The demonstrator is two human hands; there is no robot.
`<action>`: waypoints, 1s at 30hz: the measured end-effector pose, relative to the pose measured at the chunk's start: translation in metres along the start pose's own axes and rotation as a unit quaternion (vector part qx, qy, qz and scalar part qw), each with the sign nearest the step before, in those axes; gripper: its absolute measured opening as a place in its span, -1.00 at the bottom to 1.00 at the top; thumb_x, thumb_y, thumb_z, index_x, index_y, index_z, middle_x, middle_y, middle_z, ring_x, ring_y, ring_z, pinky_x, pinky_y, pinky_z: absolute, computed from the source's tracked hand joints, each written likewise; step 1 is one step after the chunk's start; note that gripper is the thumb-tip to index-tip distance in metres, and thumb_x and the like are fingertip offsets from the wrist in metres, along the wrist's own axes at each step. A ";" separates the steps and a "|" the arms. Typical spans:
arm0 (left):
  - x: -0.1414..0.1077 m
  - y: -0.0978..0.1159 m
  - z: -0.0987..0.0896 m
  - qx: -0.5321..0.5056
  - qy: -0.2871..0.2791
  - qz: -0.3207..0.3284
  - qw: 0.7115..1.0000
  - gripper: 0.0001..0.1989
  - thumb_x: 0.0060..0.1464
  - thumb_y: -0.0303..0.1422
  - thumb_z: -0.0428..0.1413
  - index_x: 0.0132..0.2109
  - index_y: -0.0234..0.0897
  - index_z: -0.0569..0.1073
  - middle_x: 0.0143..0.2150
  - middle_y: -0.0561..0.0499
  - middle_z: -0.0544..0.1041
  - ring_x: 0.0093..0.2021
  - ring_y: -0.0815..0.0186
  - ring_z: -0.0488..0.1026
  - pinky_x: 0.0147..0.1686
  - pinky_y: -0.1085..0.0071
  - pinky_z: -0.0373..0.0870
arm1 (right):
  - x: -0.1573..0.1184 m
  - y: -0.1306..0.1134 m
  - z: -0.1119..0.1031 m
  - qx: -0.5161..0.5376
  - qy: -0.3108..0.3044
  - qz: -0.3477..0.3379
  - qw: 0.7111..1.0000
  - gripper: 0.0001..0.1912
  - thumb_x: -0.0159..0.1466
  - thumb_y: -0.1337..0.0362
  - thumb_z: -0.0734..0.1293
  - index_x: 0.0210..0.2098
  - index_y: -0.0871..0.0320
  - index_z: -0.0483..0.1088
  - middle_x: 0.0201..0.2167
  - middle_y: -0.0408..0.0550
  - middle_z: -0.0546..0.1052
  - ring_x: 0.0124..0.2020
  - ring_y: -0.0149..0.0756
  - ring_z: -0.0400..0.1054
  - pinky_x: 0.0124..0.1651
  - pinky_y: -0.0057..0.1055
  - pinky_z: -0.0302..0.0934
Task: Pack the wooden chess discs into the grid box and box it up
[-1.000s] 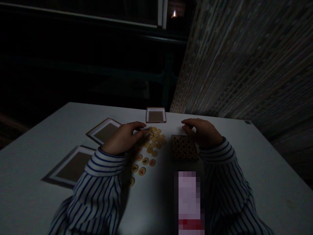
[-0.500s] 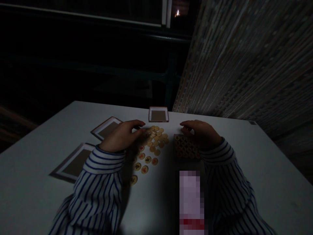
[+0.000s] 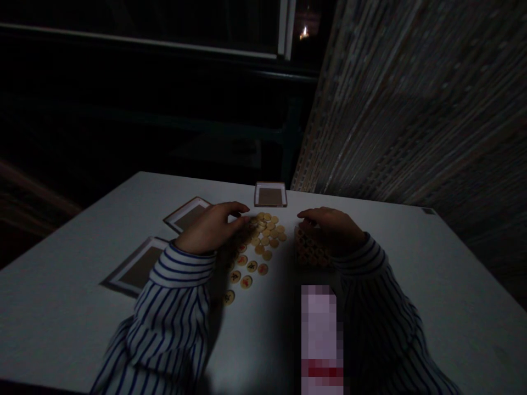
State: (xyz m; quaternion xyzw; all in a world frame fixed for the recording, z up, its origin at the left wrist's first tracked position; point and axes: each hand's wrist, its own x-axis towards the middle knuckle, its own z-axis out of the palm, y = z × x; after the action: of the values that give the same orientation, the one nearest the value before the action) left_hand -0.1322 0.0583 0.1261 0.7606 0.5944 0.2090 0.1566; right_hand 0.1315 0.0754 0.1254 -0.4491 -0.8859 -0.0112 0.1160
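Round wooden discs lie loose in the middle of the white table; the nearer ones, such as one disc, bear red or black characters. My left hand hovers over the left side of the discs, fingers apart, holding nothing visible. To the right, a box holds several rows of discs. Over its far edge is my right hand, fingers bent and apart, with nothing seen between them. My right hand and sleeve hide part of the box.
Two shallow frame-like trays, one upper and one lower, lie left of my left hand. A third tray is at the far edge. A pixelated pink object is at the front. A bead curtain hangs behind at right.
My right hand has shifted slightly left over the box. My left hand keeps about the same place over the discs. The whole view has moved a little.
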 end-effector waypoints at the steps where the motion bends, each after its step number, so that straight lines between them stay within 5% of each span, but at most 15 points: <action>1: -0.002 0.002 -0.001 0.002 0.001 -0.001 1.000 -0.62 0.03 -0.15 -0.05 -0.09 -0.24 0.42 -0.13 -0.01 0.51 -0.16 0.25 0.43 -0.13 0.39 0.31 | 0.000 -0.002 -0.002 -0.002 -0.005 0.001 1.000 -0.69 0.20 0.22 0.18 -0.10 0.12 0.38 -0.27 -0.04 0.53 -0.24 -0.25 0.38 -0.23 -0.37 0.20; 5: -0.014 0.014 0.002 0.012 0.004 -0.014 1.000 -0.61 0.04 -0.12 -0.07 -0.10 -0.23 0.43 -0.19 -0.01 0.53 -0.33 0.28 0.45 -0.24 0.36 0.35 | -0.001 -0.011 -0.010 -0.006 -0.022 0.003 1.000 -0.68 0.21 0.21 0.17 -0.09 0.12 0.38 -0.23 -0.04 0.52 -0.21 -0.25 0.38 -0.19 -0.35 0.19; 14: -0.062 0.021 0.056 0.041 0.040 0.042 0.997 -0.73 0.08 -0.25 -0.04 -0.15 -0.23 0.45 -0.05 -0.08 0.44 -0.03 0.17 0.34 -0.01 0.20 0.25 | -0.002 -0.024 -0.009 -0.006 -0.027 -0.010 1.000 -0.70 0.22 0.22 0.14 -0.12 0.13 0.38 -0.19 -0.03 0.51 -0.18 -0.26 0.36 -0.15 -0.36 0.18; 24: -0.077 0.002 0.104 0.113 0.106 0.075 0.985 -0.73 0.02 -0.23 0.03 -0.19 -0.27 0.48 0.00 -0.17 0.39 0.04 0.07 0.28 0.02 0.07 0.23 | -0.023 -0.046 0.036 -0.018 -0.065 -0.049 0.996 -0.74 0.21 0.23 0.17 -0.18 0.12 0.40 -0.25 0.03 0.50 -0.23 -0.23 0.37 -0.21 -0.35 0.18; 30: -0.080 -0.002 0.117 0.125 0.085 0.089 0.985 -0.74 -0.07 -0.27 0.11 -0.20 -0.27 0.47 0.02 -0.20 0.37 0.04 0.00 0.27 0.00 0.04 0.24 | -0.036 -0.059 0.052 0.012 -0.097 -0.074 0.993 -0.76 0.24 0.27 0.15 -0.20 0.14 0.40 -0.26 0.00 0.49 -0.19 -0.25 0.35 -0.15 -0.33 0.15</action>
State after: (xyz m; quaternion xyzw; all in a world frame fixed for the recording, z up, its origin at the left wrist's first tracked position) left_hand -0.0916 -0.0175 0.0138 0.8033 0.5572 0.2103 -0.0100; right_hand 0.0950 0.0177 0.0722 -0.3803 -0.9236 0.0345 0.0343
